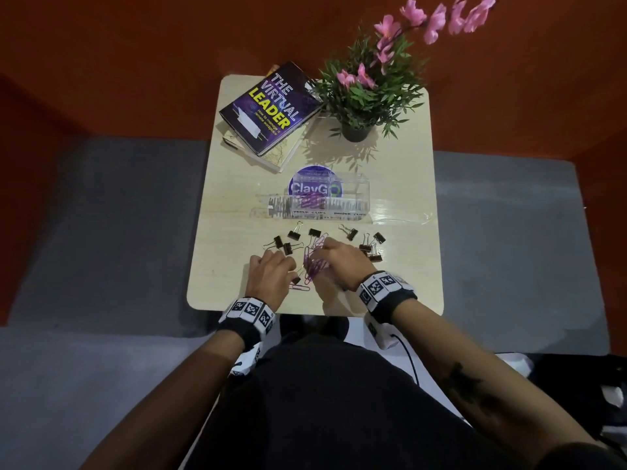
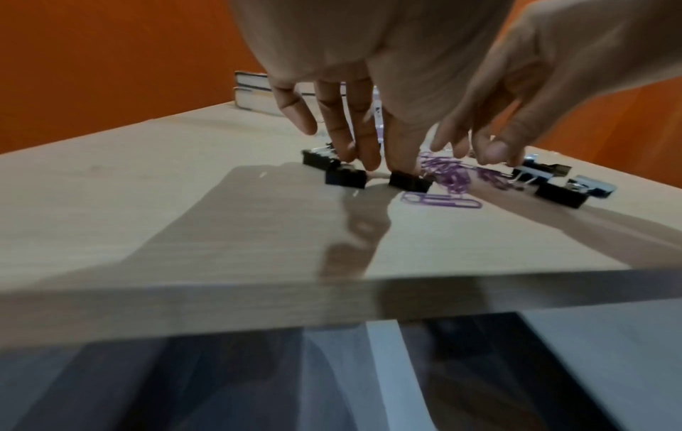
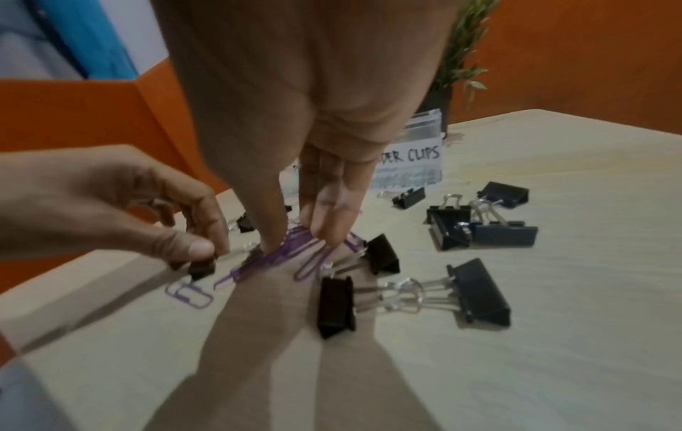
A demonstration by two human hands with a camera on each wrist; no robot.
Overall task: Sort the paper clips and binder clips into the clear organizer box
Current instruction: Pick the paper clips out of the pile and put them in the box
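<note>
My right hand pinches up purple paper clips near the tabletop's front edge while my left hand pins a binder clip aside, probably untangling them for the organizer box mid-table.

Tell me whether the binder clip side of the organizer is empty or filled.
Empty: the organizer box shows purple paper clips only in its left compartment.

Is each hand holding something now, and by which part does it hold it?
The left hand pinches a binder clip by its black body. The right hand grips a bunch of purple paper clips from above with thumb and fingers.
</note>
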